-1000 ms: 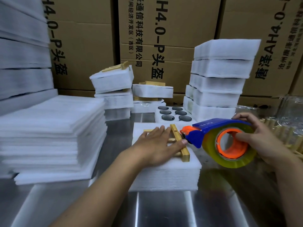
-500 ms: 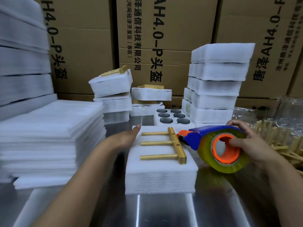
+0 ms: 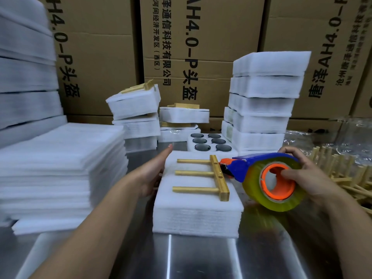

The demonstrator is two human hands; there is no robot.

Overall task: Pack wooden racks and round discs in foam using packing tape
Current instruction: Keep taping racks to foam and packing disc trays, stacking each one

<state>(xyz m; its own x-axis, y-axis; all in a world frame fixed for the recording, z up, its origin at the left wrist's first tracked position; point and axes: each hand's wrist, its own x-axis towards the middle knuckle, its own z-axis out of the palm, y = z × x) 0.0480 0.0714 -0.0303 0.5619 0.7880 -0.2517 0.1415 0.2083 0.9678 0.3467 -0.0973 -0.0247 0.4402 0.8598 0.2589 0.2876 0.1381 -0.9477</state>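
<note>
Along the back, cartons (image 3: 201, 47) wall off the work area, so all the stock sits within reach on the steel tabletop (image 3: 201, 258). At the left, a tall pile of loose foam sheets (image 3: 60, 168) waits as wrapping stock. At the right, finished bundles (image 3: 265, 101) are stacked out of the way. A heap of bare racks (image 3: 342, 178) lies at the far right edge, close to the hand that would fetch them.

A smaller foam stack (image 3: 197, 216) lies square in front of the person as the working base. The task's rack (image 3: 217, 174) lies flat on its top sheet, pegs pointing left, probably so the foam can be folded over it.

The right grip (image 3: 314, 178) is clenched on the dispenser (image 3: 261, 162), thumb at the orange hub and fingers over the blue body. It holds the nose at the rack's bar, likely to keep tape ready for sealing. Whether nose and bar touch cannot be told.

The left grip (image 3: 153, 174) is released, fingers straight along the stack's left edge, seemingly ready to lift a sheet.

Behind the stack, dark discs (image 3: 218, 141) sit in separate pockets of a foam tray (image 3: 190, 144), which keeps them from knocking together.
</note>
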